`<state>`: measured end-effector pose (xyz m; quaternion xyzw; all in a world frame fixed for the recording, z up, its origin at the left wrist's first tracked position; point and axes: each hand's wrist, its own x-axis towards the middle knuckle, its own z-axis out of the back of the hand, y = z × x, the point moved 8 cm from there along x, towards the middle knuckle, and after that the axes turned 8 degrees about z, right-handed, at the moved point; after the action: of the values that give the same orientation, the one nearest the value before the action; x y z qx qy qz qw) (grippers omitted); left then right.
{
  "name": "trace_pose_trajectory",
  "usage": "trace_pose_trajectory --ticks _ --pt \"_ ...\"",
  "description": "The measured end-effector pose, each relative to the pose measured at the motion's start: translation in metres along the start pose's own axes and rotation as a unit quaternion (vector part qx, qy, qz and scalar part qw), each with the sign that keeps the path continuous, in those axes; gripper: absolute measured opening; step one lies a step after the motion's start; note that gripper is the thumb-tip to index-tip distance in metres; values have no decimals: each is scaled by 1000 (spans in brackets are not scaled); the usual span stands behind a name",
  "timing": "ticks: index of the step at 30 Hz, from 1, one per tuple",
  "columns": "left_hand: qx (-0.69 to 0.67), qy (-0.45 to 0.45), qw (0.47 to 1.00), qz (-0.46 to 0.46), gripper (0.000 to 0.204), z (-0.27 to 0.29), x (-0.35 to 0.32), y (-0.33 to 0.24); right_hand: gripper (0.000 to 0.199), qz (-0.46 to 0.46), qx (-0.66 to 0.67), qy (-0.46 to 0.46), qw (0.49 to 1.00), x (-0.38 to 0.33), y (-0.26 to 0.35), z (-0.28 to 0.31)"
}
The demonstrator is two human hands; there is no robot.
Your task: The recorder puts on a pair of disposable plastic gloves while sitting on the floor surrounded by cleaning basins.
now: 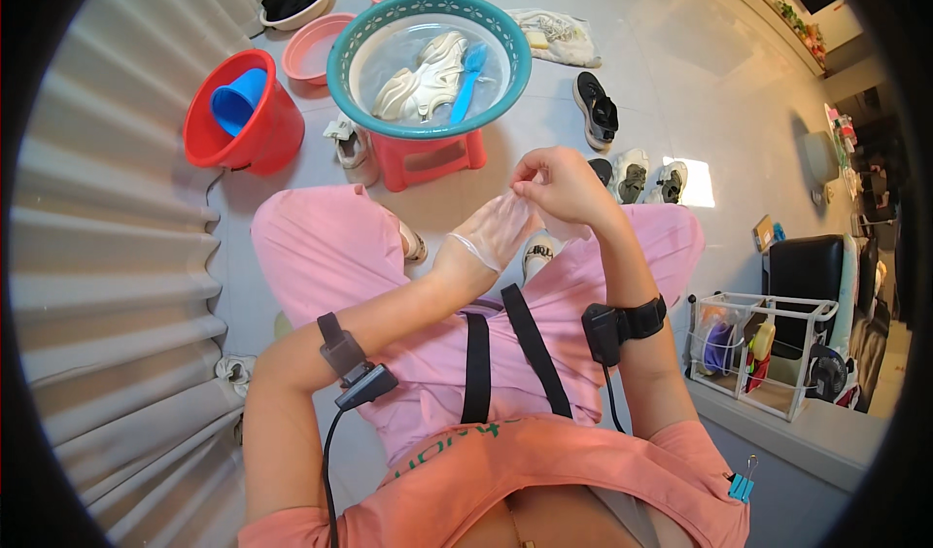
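My left hand wears a thin, see-through plastic glove, its rim around the wrist. The fingers look stretched out inside it, with nothing held. Bare, my right hand pinches the glove near the left fingertips; a pale bit of film hangs below its palm. Beyond both hands, a teal-rimmed basin rests on a red stool. In its water lie a white sneaker and a blue brush.
At the left stand a red bucket with a blue scoop inside, and long curtains. Pink basins sit behind. Several shoes, including a black shoe, are on the floor at the right, near a white wire rack.
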<state>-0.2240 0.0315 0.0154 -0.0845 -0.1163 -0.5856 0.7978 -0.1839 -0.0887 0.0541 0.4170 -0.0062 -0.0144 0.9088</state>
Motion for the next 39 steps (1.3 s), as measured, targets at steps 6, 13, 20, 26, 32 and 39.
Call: trace_pose_trajectory --ticks 6,13,20,26,32,39 --pt "-25 6 999 -21 59 2 -4 -2 26 34 15 155 987 0 -2 -2" --pt "-18 -4 1000 -13 61 14 -2 0 19 -46 50 113 991 -6 -13 20" --pt "-81 16 997 4 57 11 7 5 17 0 37 19 999 -1 1 32" --pt "-100 47 994 -5 56 8 9 -2 16 37 -12 -17 999 12 14 27" --pt "-40 15 999 -20 53 22 11 -4 14 44 -44 -35 997 26 14 20" --pt "-63 12 997 -38 47 24 15 -2 12 46 -62 -74 994 31 19 10"
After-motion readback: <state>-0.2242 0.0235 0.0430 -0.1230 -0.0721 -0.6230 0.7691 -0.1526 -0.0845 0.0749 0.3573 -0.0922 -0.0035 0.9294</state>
